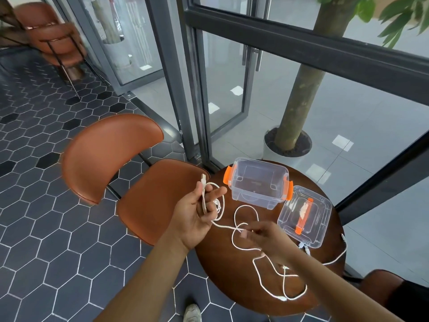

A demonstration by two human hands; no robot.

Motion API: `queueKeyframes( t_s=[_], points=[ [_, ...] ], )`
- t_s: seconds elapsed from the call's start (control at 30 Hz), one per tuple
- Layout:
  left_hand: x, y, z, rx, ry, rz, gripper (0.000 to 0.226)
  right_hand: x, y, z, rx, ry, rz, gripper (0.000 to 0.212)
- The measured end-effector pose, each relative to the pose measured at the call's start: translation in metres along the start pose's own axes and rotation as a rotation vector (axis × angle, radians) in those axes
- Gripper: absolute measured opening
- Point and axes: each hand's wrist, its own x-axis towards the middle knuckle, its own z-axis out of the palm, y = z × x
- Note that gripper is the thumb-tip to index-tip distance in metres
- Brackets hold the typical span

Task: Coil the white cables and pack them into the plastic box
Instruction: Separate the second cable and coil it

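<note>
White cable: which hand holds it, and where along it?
Both. The left hand holds the white cable near its USB plug end; the right hand pinches a mid-length stretch.

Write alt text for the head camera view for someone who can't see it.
A person's left hand holds loops of a white cable by its USB end while the right hand pinches the same cable above a small round wooden table. An open clear plastic box with orange latches and its lid sit behind.
</note>
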Motion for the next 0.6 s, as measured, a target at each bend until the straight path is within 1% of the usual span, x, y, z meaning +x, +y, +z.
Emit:
queueKeyframes(
  t_s=[0.1,0.17,0.27,0.33,0.4,0.47,0.5,0.53,0.6],
  points=[
    [-0.005,-0.003,0.000,0.071,-0.068,-0.006,0.038,0.015,-0.013,-0.014,0.083,-0.076,0.059,0.027],
    [-0.011,-0.005,0.003,0.120,-0.113,-0.021,0.037,0.021,-0.020,-0.023,0.081,-0.122,0.072,0.031],
    [-0.018,-0.005,0.005,0.158,-0.157,-0.079,0.037,0.027,-0.033,-0.035,0.059,-0.185,0.043,0.022],
    [-0.021,-0.005,0.005,0.194,-0.175,-0.105,0.038,0.030,-0.043,-0.041,0.004,-0.193,0.031,0.017],
    [-0.023,-0.005,0.003,0.233,-0.192,-0.124,0.039,0.033,-0.053,-0.042,-0.149,-0.146,-0.001,0.011],
    [-0.023,-0.006,0.002,0.261,-0.190,-0.153,0.040,0.037,-0.062,-0.042,-0.336,-0.027,-0.060,0.012],
    [-0.023,-0.007,0.001,0.272,-0.182,-0.167,0.040,0.038,-0.067,-0.043,-0.366,0.030,-0.076,0.013],
    [-0.023,-0.007,0.001,0.289,-0.175,-0.179,0.040,0.039,-0.072,-0.045,-0.351,0.060,-0.079,0.015],
    [-0.023,-0.009,-0.001,0.368,-0.168,-0.200,0.039,0.040,-0.083,-0.050,-0.229,0.031,-0.051,0.021]
  ],
)
